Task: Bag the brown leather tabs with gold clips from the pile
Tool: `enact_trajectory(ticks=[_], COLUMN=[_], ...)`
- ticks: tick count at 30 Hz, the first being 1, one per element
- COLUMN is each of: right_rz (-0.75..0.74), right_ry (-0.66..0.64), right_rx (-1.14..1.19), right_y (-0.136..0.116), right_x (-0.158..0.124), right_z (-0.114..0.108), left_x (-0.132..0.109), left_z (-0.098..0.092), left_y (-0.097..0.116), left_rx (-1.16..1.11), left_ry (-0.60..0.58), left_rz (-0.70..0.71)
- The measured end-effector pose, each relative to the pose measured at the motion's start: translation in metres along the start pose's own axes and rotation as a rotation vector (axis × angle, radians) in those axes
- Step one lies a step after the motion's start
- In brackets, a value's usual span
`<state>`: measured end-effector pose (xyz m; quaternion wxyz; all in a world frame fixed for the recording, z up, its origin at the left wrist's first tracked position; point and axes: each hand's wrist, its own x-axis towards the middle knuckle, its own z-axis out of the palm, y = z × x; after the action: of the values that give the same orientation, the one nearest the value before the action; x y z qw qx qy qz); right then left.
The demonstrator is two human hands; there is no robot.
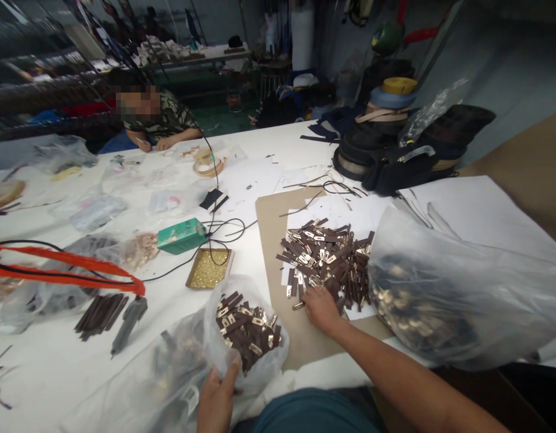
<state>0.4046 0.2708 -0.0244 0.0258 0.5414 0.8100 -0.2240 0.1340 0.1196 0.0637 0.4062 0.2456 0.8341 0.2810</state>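
My left hand (218, 391) grips the near rim of a clear plastic bag (278, 355), thumb over the edge. Inside the open bag lie many brown straps with gold metal buckles (248, 328). My right hand (321, 308) rests at the near edge of a loose pile of the same brown straps (325, 252), its fingers curled down onto them. The fingertips are partly hidden among the straps. That pile lies on white paper over a brown cardboard sheet (273, 240).
A big plastic bag of gold-coloured parts (440, 300) stands right of the pile. Leftward are a tray of small gold pieces (208, 270), a green box (181, 236) with cables, and a grey tool (130, 322). Black bags (377, 150) and a seated person (155, 117) are farther back.
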Motion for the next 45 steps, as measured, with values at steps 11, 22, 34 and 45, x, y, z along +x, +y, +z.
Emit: enact_trajectory(ticks=[11,22,34,45], right_rz=[0.534,0.659,0.568,0.301], right_ry=[0.014,-0.124,-0.075,-0.043], right_rx=[0.268,0.133,0.105,0.654], right_y=[-0.016,-0.031,-0.039,-0.094], right_x=[0.024,0.047,0.016,0.003], right_z=[0.002,-0.008,0.008,0.016], left_x=[0.017,0.048,0.058,0.069], left_z=[-0.012,-0.024,-0.020,-0.017], left_y=[-0.009,-0.024,-0.026,-0.017], left_rx=[-0.052,-0.040,0.007,0.009], left_ry=[-0.156,-0.248,-0.298,-0.375], left_rz=[-0.035,0.028,0.054,-0.039])
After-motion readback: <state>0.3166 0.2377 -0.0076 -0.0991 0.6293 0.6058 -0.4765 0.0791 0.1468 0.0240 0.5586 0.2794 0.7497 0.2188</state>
